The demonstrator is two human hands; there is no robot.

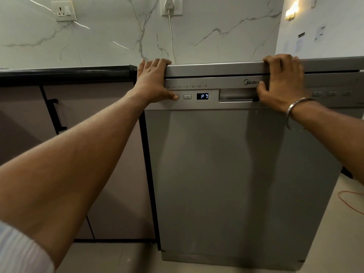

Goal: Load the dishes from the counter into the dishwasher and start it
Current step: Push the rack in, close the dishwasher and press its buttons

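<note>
A silver dishwasher (pixel 226 174) stands in front of me with its door closed. Its small display (pixel 202 96) is lit and reads P7. My left hand (pixel 152 79) hooks its fingers over the top left corner of the machine, and its thumb presses a button (pixel 176 97) on the control panel. My right hand (pixel 283 79) grips the top edge on the right, thumb down beside the recessed door handle (pixel 237 95). A steel bangle sits on my right wrist. No dishes are in view.
A dark-edged counter (pixel 65 72) with mauve cabinet doors and a black handle (pixel 57 115) adjoins the machine on the left. A white power cord (pixel 171 38) runs down the marble wall from a socket. An orange cable (pixel 350 201) lies on the floor at right.
</note>
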